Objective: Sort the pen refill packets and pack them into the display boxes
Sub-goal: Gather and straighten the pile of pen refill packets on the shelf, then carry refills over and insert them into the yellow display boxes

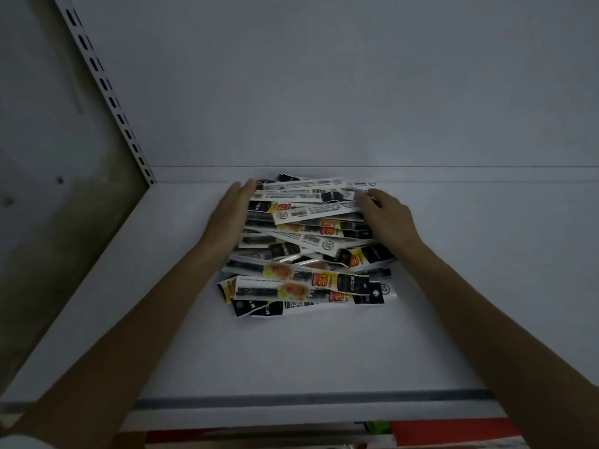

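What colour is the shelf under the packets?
The shelf is plain white, seen in the head view.

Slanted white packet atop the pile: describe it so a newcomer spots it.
On the shelf, a pile of pen refill packets lies between the left hand and right hand. Near its far end one packet lies slantwise, white back up; the round seal at its left end sets it apart from the colourful fronts nearer the camera.

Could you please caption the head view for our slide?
Left hand and right hand rest against opposite ends of a pile of pen refill packets on a white shelf.
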The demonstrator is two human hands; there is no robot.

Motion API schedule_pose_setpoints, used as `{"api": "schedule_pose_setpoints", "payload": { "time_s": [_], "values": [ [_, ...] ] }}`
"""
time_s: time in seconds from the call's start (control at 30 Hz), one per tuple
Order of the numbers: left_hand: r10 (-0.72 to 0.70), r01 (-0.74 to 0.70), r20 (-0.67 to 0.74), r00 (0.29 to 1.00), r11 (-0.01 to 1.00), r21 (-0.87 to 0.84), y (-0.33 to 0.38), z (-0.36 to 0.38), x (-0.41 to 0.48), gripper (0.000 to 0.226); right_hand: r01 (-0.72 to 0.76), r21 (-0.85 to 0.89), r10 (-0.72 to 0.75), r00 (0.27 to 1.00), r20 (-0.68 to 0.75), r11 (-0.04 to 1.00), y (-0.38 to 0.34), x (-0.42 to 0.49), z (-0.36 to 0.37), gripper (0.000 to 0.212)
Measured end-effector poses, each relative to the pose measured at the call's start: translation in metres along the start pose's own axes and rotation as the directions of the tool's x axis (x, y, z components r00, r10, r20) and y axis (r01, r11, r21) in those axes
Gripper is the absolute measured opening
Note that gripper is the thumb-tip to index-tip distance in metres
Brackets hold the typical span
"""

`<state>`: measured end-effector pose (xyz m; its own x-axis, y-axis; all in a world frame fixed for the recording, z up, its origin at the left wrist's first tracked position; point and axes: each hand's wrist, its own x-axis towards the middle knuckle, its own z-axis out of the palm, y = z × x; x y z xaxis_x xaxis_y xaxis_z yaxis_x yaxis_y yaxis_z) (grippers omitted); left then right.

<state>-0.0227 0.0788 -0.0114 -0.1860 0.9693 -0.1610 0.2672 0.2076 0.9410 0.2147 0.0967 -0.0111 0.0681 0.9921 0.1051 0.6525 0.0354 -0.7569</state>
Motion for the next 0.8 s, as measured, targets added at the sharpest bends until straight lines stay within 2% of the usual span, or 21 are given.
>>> {"api": "schedule_pose_setpoints", "payload": {
  "time_s": [0.03,0.1,0.17,0.27,0.33,0.37,0.4,0.47,0.57,0.63,0.67,0.73,0.8],
  "values": [
    [0.031,-0.031,0.001,1.000,0.999,0.010,0.005,0.002,-0.005,0.094,0.007,-0.017,-0.007,1.000,0.006,1.000,-0.002,0.001,0.002,0.039],
    [0.151,-0.133,-0.071,0.986,0.968,0.212,0.012,0.000,-0.017,0.085,0.016,-0.037,-0.016,1.000,-0.012,0.999,-0.003,0.003,-0.003,0.042],
    [0.296,-0.247,-0.044,0.954,0.861,0.445,0.014,-0.009,-0.041,0.101,0.024,-0.068,-0.029,0.997,-0.070,0.997,-0.005,0.013,-0.013,0.052],
    [0.345,-0.417,0.242,0.907,0.652,0.633,0.000,-0.003,-0.088,0.127,0.023,-0.097,-0.027,0.999,-0.037,0.995,-0.014,0.036,-0.016,0.055],
    [0.334,-0.513,0.394,0.856,0.467,0.720,-0.020,0.009,-0.100,0.124,0.027,-0.138,-0.020,0.999,0.049,0.990,-0.021,0.050,-0.004,0.049],
    [0.338,-0.532,0.417,0.844,0.421,0.735,-0.029,0.011,-0.099,0.119,0.025,-0.155,-0.011,0.996,0.094,0.988,-0.025,0.054,0.004,0.048],
    [0.351,-0.531,0.409,0.843,0.418,0.737,-0.034,0.010,-0.092,0.115,0.035,-0.171,-0.012,0.991,0.134,0.985,-0.028,0.055,0.012,0.048],
    [0.406,-0.506,0.350,0.844,0.387,0.771,-0.035,0.005,-0.074,0.107,0.056,-0.209,-0.017,0.983,0.183,0.976,-0.027,0.057,0.028,0.053],
    [0.442,-0.458,0.299,0.845,0.313,0.832,-0.030,-0.003,-0.062,0.109,0.101,-0.256,-0.062,0.986,0.153,0.961,-0.026,0.057,0.034,0.054],
    [0.437,-0.483,0.317,0.841,0.345,0.805,-0.026,-0.009,-0.067,0.113,0.253,-0.265,-0.240,0.967,0.080,0.930,-0.028,0.053,0.023,0.055],
    [0.423,-0.509,0.337,0.841,0.407,0.759,-0.023,-0.014,-0.071,0.113,0.366,-0.272,-0.354,0.930,0.096,0.890,-0.031,0.049,0.016,0.057],
    [0.422,-0.545,0.349,0.837,0.579,0.607,-0.015,-0.025,-0.080,0.109,0.546,-0.214,-0.491,0.830,0.263,0.810,-0.035,0.042,0.003,0.053],
    [0.490,-0.543,0.252,0.834,0.656,0.523,-0.008,-0.032,-0.082,0.101,0.636,-0.174,-0.529,0.740,0.416,0.752,-0.037,0.033,-0.001,0.035]
  ]
}}
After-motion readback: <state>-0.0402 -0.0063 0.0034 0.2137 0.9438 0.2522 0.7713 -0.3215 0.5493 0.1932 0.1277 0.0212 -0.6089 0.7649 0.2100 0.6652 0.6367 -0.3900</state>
